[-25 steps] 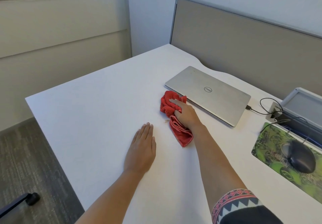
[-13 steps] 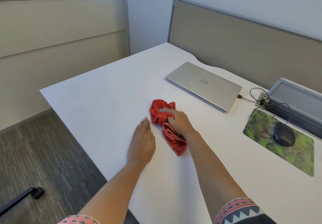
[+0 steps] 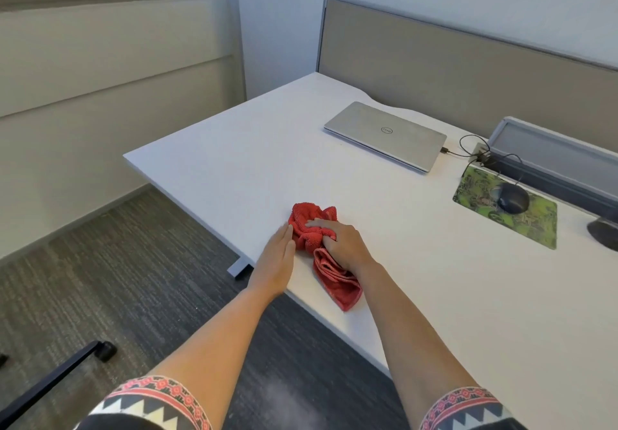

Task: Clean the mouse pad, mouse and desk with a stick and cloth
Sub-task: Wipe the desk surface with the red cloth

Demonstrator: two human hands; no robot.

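Red terry cloth [image 3: 306, 220], crumpled into a wad, lies on the white desk [image 3: 254, 175] close to its near edge, its loose tail trailing back along the desktop toward the person. The right hand [image 3: 344, 246] presses down on the wad. Its forefinger lies across the top and the other fingers [image 3: 329, 240] are curled into the folds, so most of the fabric sits under and ahead of the fingertips while the tail runs out beneath the wrist. The left hand [image 3: 276, 262] rests flat at the desk's edge, fingers straight and together, their tips touching the cloth's left side.

With the work this close to the edge, a stroke outward would likely push any gathered dirt onto the grey carpet [image 3: 117, 279] rather than into the waiting palm. The tail could also slide off the edge and drag the cloth with it.

A closed silver laptop [image 3: 384, 134] and a dark mouse [image 3: 511, 197] on a green patterned mouse pad [image 3: 531, 225] sit well apart to the right. Whether they have been wiped cannot be told. No stick is in view.
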